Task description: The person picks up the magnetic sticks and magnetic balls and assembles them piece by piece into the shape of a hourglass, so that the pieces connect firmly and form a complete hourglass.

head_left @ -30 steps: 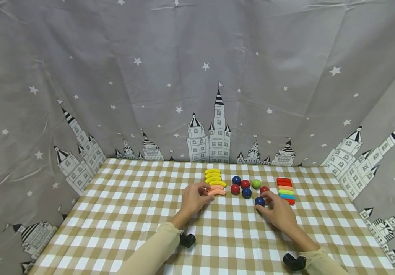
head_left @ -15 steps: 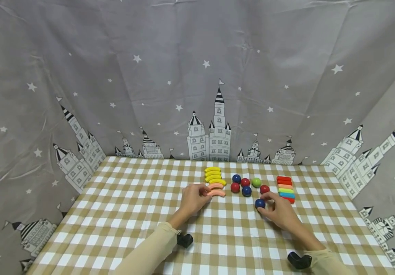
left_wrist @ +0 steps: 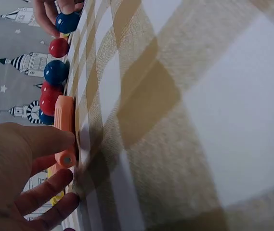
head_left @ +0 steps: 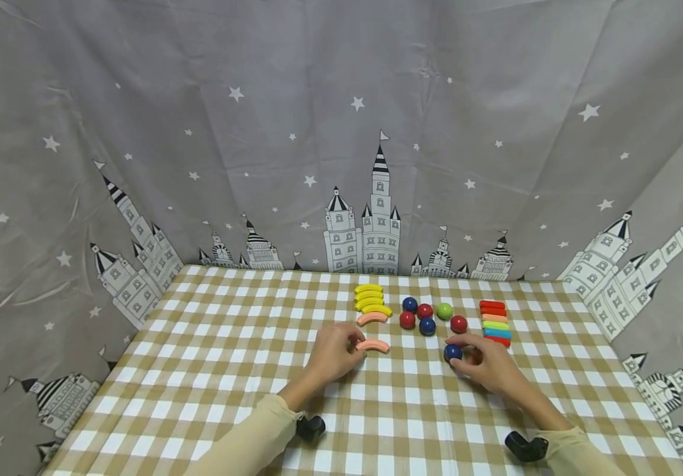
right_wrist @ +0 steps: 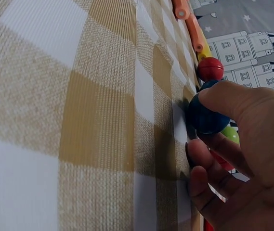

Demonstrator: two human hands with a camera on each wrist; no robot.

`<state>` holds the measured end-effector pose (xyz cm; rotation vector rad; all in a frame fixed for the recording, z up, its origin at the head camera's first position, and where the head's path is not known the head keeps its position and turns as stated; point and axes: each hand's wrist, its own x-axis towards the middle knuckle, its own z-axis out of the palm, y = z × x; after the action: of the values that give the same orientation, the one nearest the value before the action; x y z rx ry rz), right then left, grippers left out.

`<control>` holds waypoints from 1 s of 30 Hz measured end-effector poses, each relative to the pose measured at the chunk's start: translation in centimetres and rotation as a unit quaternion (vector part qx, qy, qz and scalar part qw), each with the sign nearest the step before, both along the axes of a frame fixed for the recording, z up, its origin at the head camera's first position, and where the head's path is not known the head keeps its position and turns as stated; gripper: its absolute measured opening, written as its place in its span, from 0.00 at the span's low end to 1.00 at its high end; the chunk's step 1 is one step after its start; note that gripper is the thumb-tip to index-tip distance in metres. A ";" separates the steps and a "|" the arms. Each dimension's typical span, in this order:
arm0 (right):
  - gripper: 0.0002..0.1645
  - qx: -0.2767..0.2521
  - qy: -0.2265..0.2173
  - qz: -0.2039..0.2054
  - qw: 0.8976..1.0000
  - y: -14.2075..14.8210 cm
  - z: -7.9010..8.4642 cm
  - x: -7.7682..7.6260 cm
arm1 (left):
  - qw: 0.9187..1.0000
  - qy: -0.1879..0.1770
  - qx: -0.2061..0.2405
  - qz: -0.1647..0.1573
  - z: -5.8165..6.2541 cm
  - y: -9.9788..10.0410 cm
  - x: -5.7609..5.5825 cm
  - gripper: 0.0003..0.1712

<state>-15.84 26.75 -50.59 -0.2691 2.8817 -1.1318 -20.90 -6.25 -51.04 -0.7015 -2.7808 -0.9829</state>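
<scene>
My left hand (head_left: 334, 350) pinches one end of a peach curved rod (head_left: 373, 346) on the checked cloth. In the left wrist view, the thumb lies along that peach curved rod (left_wrist: 64, 113), whose end bears a round metal-looking disc. Another peach curved rod (head_left: 372, 318) lies farther back, under several yellow curved rods (head_left: 369, 298). Over on the right, my right hand (head_left: 486, 362) grips a blue ball (head_left: 453, 352) between thumb and fingers. The right wrist view shows the same blue ball (right_wrist: 205, 115) at or just above the cloth; I cannot tell which.
Between the hands and farther back sit several loose balls, among them a red ball (head_left: 458, 324), a green ball (head_left: 445, 311) and a blue ball (head_left: 427, 326). Straight coloured rods (head_left: 495, 324) form a column at right. A grey castle-print curtain (head_left: 258, 132) hangs behind the table (head_left: 228, 344).
My left hand has drawn the peach curved rod toward me, apart from the other peach one. My right hand has shifted slightly nearer and right with the blue ball.
</scene>
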 end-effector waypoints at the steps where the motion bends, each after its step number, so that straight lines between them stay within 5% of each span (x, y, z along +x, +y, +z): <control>1: 0.23 -0.001 -0.003 0.001 1.000 0.0 0.1 0.0 | 1.000 0.003 -0.006 -0.008 0.0 0.1 -0.1 0.07; 14: 0.22 -0.034 -0.004 -0.009 0.999 -0.1 -0.2 0.0 | 0.989 0.025 -0.041 -0.138 0.1 1.8 -1.8 0.06; 30: 0.21 -0.028 0.006 -0.022 0.999 -0.3 0.4 0.4 | 0.989 0.019 -0.012 -0.147 0.2 2.1 -1.8 0.04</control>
<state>-15.42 26.48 -50.16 -0.2174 2.8843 -1.2223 -22.73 -4.15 -50.85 -1.1455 -2.7109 -0.9675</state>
